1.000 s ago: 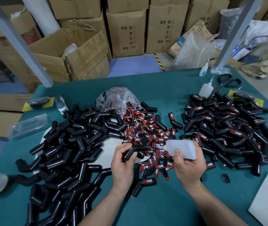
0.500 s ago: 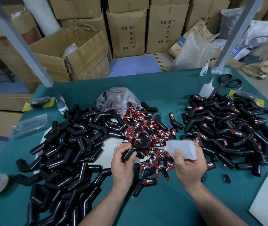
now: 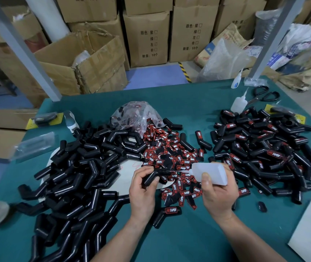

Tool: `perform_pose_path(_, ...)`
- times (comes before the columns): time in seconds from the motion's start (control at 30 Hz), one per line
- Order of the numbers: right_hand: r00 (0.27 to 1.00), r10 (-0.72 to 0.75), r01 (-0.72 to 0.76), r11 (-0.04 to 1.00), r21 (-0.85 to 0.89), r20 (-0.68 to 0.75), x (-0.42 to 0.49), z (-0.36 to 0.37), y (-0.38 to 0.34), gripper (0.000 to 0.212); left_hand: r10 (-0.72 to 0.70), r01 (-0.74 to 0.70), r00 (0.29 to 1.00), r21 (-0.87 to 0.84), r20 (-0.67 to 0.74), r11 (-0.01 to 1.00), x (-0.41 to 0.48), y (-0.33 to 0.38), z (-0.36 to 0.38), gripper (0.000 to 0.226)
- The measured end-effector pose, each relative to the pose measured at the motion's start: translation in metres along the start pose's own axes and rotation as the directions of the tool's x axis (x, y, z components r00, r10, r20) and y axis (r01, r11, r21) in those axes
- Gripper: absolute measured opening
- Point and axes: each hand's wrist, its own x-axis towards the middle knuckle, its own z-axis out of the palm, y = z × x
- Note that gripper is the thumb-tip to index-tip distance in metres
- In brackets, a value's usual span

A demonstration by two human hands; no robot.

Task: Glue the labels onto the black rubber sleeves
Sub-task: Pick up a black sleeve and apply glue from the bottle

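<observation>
Holds 1 bent black rubber sleeve [image 3: 152, 177] in curled left hand [image 3: 143, 193]. Grips translucent plastic glue bottle [image 3: 211, 173] in right hand [image 3: 218, 195], nozzle [image 3: 186, 170] at sleeve.

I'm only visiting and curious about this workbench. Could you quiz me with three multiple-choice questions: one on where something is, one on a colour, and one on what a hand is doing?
1. Where does the pile of labelled sleeves lie?
A. On the person's left
B. On the person's right
C. Inside a cardboard box

2. What colour is the table cover?
A. Teal green
B. Yellow
C. White

3. What is the right hand doing?
A. Resting flat on the table
B. Cutting with scissors
C. Gripping a white squeeze bottle

Answers:
1 B: red labels show on the sleeves heaped to the right, while the plain black heap is on the left.
2 A: teal cloth shows around both heaps.
3 C: its fingers wrap the bottle, whose nozzle points toward the sleeve held in the left hand.
</observation>
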Motion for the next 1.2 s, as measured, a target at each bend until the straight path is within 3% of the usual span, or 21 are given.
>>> perform_pose_path(0.8, 1.000, 0.008, -0.008, 1.000, -0.006, 0.000, -0.0005, -0.0009, 0.0004, 0.038, -0.043, 0.042, 0.998, -0.016, -0.047, 0.999, 0.0003, -0.0005, 0.0005, 0.051)
perform_pose_path(1.2, 1.000, 0.006, -0.006, 1.000, -0.023, -0.017, -0.0016, -0.0011, 0.0002, 0.039, -0.093, 0.091, 0.995, -0.034, -0.045, 0.995, -0.0008, 0.0017, 0.0010, 0.041)
